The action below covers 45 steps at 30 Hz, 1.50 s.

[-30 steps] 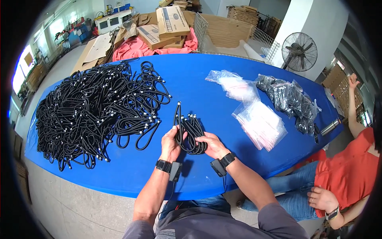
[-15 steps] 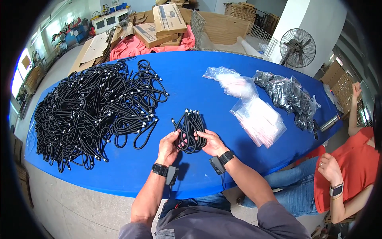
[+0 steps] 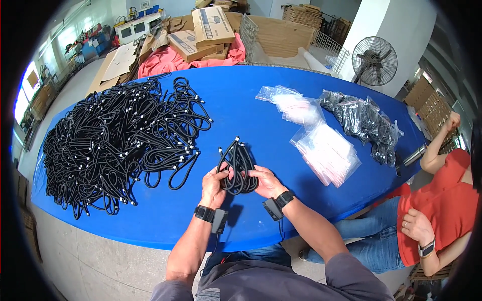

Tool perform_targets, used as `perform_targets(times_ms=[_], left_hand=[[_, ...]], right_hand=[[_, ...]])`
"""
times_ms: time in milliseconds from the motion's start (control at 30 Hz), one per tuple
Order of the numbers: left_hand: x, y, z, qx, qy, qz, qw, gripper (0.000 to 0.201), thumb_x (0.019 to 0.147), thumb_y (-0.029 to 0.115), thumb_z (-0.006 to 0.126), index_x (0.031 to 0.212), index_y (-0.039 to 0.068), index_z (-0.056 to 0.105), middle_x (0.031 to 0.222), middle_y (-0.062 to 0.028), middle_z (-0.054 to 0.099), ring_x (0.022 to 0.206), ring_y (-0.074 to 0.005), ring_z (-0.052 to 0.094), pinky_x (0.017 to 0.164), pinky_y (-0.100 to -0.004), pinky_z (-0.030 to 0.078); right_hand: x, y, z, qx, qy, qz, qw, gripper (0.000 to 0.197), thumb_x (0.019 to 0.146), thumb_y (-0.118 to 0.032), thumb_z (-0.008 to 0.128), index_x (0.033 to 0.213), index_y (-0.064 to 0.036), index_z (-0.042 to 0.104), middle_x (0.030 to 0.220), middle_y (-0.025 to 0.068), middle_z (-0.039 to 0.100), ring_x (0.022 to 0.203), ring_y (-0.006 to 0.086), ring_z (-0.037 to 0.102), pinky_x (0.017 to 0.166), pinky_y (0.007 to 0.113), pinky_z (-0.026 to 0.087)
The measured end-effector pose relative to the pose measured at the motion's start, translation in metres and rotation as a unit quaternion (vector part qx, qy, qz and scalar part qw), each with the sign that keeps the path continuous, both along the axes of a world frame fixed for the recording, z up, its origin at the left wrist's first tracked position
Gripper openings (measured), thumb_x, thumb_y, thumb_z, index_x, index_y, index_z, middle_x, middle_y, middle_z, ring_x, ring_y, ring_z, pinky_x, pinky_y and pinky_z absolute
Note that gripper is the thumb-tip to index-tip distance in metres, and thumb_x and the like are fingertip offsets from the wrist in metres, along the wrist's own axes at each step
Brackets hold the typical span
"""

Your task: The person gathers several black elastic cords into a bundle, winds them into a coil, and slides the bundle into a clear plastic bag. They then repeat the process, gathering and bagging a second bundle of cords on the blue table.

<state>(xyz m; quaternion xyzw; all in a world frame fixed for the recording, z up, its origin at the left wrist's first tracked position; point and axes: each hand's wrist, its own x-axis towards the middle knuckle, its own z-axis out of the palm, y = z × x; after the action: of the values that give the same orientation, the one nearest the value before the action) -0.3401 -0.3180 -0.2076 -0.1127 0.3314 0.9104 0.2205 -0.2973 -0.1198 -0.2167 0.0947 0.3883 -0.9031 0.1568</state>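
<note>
Small bundle of black cables [image 3: 237,168], folded into loops with silver-tipped ends fanning up at the far side, sits over the near-middle of the blue table [image 3: 251,100]; left hand [image 3: 215,186] and right hand [image 3: 267,181] both clasp its lower loops. Judgement: keep loops even and pinched together so none spring loose. Large cable heap [image 3: 115,140] lies left, clear bags [image 3: 321,145] right.

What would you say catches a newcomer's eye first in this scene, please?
First comes the big heap of black cables spread over the left half of the blue table. Next, at the near edge, the left hand and right hand together grip a small looped bundle of cables. To the right lie clear plastic bags and bagged cables, with a person in a red top seated beside.
</note>
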Motion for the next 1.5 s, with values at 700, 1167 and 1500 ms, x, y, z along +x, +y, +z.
perform_targets(times_ms=[700,1167,1500], left_hand=[[0.013,0.037,-0.012,-0.240,0.177,0.082,0.951,0.048,0.092,-0.011,0.046,0.139,-0.001,0.048,0.122,-0.0131,0.064,0.107,-0.0191,0.063,0.095,-0.0307,0.051],[0.013,0.033,-0.001,-0.194,0.102,0.002,0.976,0.056,0.088,-0.008,0.055,0.142,-0.003,0.046,0.115,-0.0121,0.066,0.100,-0.0195,0.066,0.087,-0.0290,0.054],[0.010,0.019,0.011,-0.212,0.216,-0.120,0.946,0.075,0.082,-0.008,0.058,0.154,0.000,0.040,0.106,-0.0093,0.066,0.091,-0.0218,0.067,0.084,-0.0300,0.056]], right_hand=[[-0.001,-0.017,0.017,0.020,0.002,-0.015,1.000,0.027,0.096,-0.016,0.070,0.119,-0.0035,0.064,0.103,0.0056,0.072,0.094,0.0180,0.070,0.090,0.033,0.054],[0.006,-0.016,0.012,0.021,0.009,-0.050,0.998,0.027,0.088,-0.001,0.068,0.115,-0.0049,0.065,0.094,0.0022,0.069,0.088,0.0147,0.067,0.084,0.030,0.053],[0.006,-0.021,0.020,0.181,0.060,-0.045,0.981,0.029,0.088,0.003,0.061,0.116,-0.0025,0.063,0.099,0.0050,0.069,0.089,0.0167,0.067,0.086,0.031,0.053]])
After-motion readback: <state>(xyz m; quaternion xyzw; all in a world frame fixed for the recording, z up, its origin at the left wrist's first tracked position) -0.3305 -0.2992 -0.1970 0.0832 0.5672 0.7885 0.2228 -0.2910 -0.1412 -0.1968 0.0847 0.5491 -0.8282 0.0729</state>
